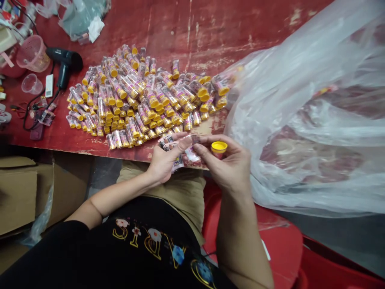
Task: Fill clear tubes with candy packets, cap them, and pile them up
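At the near edge of the red table, my left hand is closed around a small stack of printed label sleeves. My right hand grips a small tube with a yellow cap in its palm. Both thumbs and forefingers meet on one clear printed sleeve between the hands. Just beyond lies a large heap of small clear tubes with yellow caps and pink labels.
A big clear plastic bag covers the table's right side. At the far left are a black hair dryer, a pink basket, a small clear cup and cables. Cardboard boxes sit below left, a red chair under me.
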`<state>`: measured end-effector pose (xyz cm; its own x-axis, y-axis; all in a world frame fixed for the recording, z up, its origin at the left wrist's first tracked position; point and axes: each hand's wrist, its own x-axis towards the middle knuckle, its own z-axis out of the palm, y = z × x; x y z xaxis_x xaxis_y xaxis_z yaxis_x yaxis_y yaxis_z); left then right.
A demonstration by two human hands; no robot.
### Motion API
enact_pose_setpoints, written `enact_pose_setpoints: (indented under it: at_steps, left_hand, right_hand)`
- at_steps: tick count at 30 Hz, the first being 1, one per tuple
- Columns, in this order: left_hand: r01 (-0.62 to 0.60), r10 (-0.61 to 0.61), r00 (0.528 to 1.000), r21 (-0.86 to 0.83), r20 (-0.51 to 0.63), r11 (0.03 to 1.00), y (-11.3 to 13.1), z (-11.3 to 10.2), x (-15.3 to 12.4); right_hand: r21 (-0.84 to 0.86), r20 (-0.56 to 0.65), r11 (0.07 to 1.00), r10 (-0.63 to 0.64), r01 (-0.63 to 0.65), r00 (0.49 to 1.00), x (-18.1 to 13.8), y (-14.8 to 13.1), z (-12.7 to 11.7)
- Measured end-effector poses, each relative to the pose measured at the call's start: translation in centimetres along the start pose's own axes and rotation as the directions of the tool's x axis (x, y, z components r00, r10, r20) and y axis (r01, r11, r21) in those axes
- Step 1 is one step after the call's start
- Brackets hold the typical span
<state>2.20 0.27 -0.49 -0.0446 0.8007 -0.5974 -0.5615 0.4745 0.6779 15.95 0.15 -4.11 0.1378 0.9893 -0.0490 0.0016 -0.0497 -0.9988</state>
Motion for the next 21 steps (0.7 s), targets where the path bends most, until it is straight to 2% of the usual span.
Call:
enact_pose_setpoints:
  at_steps: [2,4,8,9,12,14,18,21]
  left_hand:
    - [-0.042,0.042,0.999,0.03,0.017,0.999,0.0,0.0,0.0]
    - [-0.062,0.063,0.998,0.026,-0.023,0.998,0.0,0.1,0.2]
    - [0.006,-0.007,0.998,-0.015,-0.055,1.0,0.0,0.4,0.3]
    - [0.036,-0.038,0.998,-0.027,-0.048,0.999,0.0,0.5,0.3]
    - [0.099,-0.102,0.994,-0.073,-0.04,0.992,0.4,0.7,0.3]
    - [0.112,-0.117,0.992,-0.109,-0.042,0.988,0.8,0.8,0.5]
    - [0.197,-0.205,0.978,-0.156,-0.036,0.968,1.3,0.6,0.9]
    - [0.278,-0.284,0.959,-0.17,-0.015,0.946,1.3,0.3,1.0]
  right_hand:
    - [-0.012,0.01,1.0,-0.016,0.016,1.0,-0.1,-0.3,0.1]
    - [-0.003,0.015,1.0,-0.003,0.003,1.0,-0.3,-0.5,0.3]
    - [-0.013,-0.106,1.0,0.009,-0.011,0.994,-0.3,-0.3,0.8]
    - [0.004,-0.11,1.0,0.023,-0.023,0.994,-0.3,-0.2,0.9]
    - [0.122,-0.024,0.988,0.095,-0.092,0.995,-0.1,0.4,0.9]
    - [0.231,-0.03,0.967,0.113,-0.103,0.993,-0.1,0.6,0.6]
    - [0.414,-0.202,0.908,0.024,0.063,0.979,-0.8,-0.3,-0.1]
    - [0.485,-0.225,0.865,-0.019,0.128,0.974,-1.7,-1.5,-0.4]
